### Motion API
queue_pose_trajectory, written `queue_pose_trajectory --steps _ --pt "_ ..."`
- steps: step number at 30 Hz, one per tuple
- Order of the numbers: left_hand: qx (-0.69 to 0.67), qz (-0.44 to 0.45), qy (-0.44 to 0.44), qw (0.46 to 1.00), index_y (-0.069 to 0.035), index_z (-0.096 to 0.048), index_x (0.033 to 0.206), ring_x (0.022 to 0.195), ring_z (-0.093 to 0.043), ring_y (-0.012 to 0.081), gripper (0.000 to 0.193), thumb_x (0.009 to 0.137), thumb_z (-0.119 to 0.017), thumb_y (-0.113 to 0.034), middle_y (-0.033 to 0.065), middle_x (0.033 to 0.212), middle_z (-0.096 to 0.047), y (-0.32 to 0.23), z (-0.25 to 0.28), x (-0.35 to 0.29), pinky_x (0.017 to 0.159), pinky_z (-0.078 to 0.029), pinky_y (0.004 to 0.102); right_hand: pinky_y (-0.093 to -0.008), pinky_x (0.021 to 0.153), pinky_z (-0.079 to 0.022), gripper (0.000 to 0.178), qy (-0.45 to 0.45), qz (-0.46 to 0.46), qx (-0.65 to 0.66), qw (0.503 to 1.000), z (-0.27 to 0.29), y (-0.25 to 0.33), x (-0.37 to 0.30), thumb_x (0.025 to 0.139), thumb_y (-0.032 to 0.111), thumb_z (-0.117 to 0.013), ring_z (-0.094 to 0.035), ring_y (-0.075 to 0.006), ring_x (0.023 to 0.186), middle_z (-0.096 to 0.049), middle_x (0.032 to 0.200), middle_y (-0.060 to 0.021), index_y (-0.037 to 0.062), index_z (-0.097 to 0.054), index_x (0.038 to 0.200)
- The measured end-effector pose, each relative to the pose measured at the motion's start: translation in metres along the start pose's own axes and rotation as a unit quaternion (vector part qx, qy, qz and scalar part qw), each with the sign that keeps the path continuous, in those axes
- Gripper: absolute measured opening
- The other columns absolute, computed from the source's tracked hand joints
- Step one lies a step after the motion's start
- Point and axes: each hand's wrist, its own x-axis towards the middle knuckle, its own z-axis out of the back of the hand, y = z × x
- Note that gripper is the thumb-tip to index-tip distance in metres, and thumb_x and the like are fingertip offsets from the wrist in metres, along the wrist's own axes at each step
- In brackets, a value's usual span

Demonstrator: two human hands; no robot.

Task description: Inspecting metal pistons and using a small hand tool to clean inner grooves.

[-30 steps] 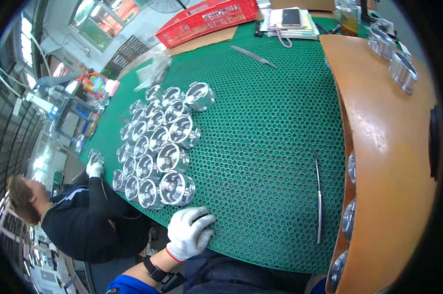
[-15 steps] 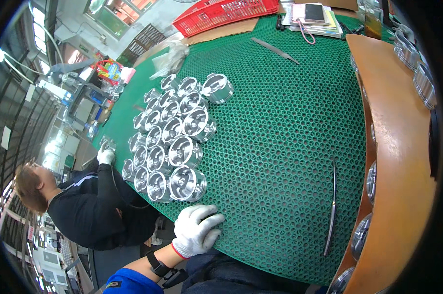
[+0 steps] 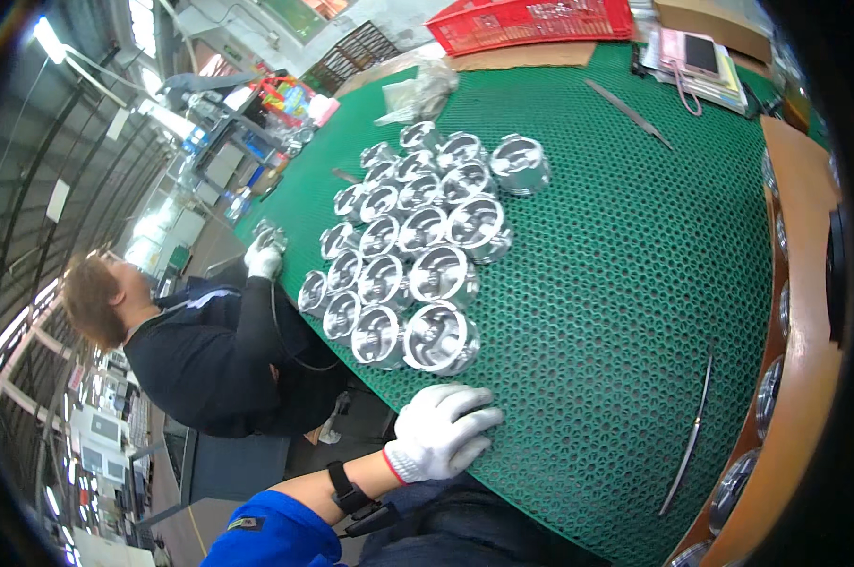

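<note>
My left hand [image 3: 446, 430], in a white knitted glove with a red cuff edge, rests on the near edge of the green mat [image 3: 578, 350]. Its fingers are stretched out and slightly apart, holding nothing. Just beyond the fingertips stands the closest of several shiny metal pistons [image 3: 443, 340], grouped in slanting rows with their hollow sides up. One piston [image 3: 520, 165] sits at the far right corner of the group. My right hand is out of view.
A slim curved metal tool [image 3: 689, 444] lies at right, beside an orange-brown board [image 3: 814, 312] with more pistons behind it. Farther back are a flat pointed tool [image 3: 630, 113], a plastic bag [image 3: 422, 93], a red crate [image 3: 531, 24] and a phone [image 3: 701, 54]. A co-worker's gloved hand [image 3: 264, 255] holds a metal part at left.
My view has swung to the left, so the table and everything on it appear farther right. My left hand stays at the mat's edge, its fingers a little straighter.
</note>
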Motion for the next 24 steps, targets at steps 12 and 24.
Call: queue_pose_trajectory --steps 12,24 --pt "-0.089 -0.060 -0.139 0.984 -0.012 -0.071 0.103 0.096 -0.067 0.0293 0.028 0.076 -0.074 -0.020 0.0084 0.107 -0.069 -0.005 -0.009 0.000 0.084 -0.053 0.0416 -0.0482 0.097 -0.050 0.061 -0.081 -0.193 -0.163 0.964 0.059 -0.017 -0.246 0.080 0.022 -0.076 -0.061 -0.0383 0.117 -0.065 0.120 -0.0227 0.0077 -0.055 0.136" --pt "-0.085 -0.097 -0.160 0.979 -0.007 -0.066 0.106 0.105 -0.060 0.0371 0.025 0.082 -0.067 -0.015 0.0148 0.113 -0.064 0.010 -0.018 -0.011 0.093 -0.048 0.0469 -0.0361 0.083 -0.054 0.039 -0.237 -0.220 0.263 0.909 0.374 0.371 -0.489 0.099 0.037 -0.059 -0.067 -0.0214 0.092 -0.071 0.102 -0.0113 0.0015 -0.070 0.110"
